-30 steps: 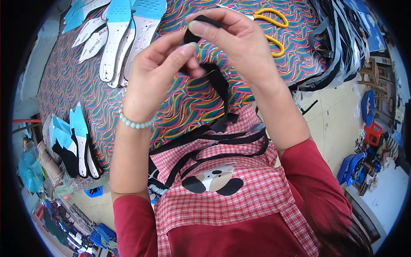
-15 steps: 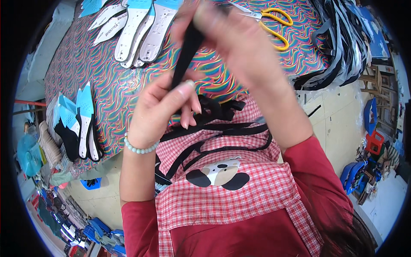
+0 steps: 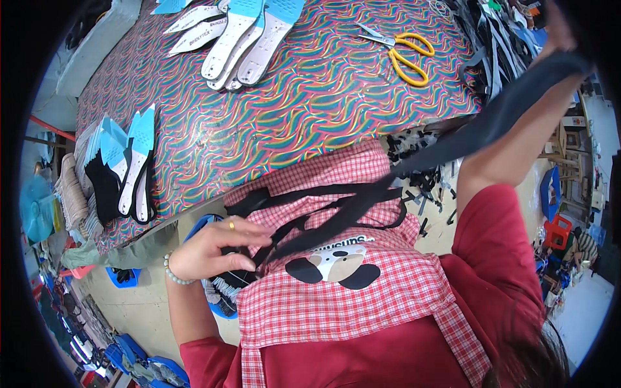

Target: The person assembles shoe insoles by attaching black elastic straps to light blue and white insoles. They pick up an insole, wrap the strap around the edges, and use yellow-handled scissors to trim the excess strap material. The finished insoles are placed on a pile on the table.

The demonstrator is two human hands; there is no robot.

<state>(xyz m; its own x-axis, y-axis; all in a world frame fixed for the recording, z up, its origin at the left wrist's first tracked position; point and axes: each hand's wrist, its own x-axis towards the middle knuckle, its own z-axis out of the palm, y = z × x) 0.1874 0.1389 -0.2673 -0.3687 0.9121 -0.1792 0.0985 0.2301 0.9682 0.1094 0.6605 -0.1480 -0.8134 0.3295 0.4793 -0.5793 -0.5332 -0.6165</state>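
A long black fabric strip [image 3: 427, 157] stretches from beside my left hand up to the far right, smeared by motion at its wide end. My right hand [image 3: 559, 32], raised at the upper right rim, holds that end; its fingers are partly hidden. My left hand [image 3: 217, 249] is over the left side of my lap, thumb and fingers apart, fingertips next to the strip's lower part. Whether they touch it I cannot tell. More narrow black strips [image 3: 349, 189] lie across my red checked apron [image 3: 362, 302].
Yellow-handled scissors [image 3: 409, 55] lie on the patterned tabletop [image 3: 284, 123]. Blue-and-white insoles [image 3: 226, 42] are at the back left, socks with insoles [image 3: 132, 171] nearer. Strips hang in a bundle [image 3: 495, 58] at right. Black scraps [image 3: 424, 187] litter the floor.
My right hand has swung from above the table to the far right, drawing the black strip out long. My left hand has come down and left, and its fingers have opened.
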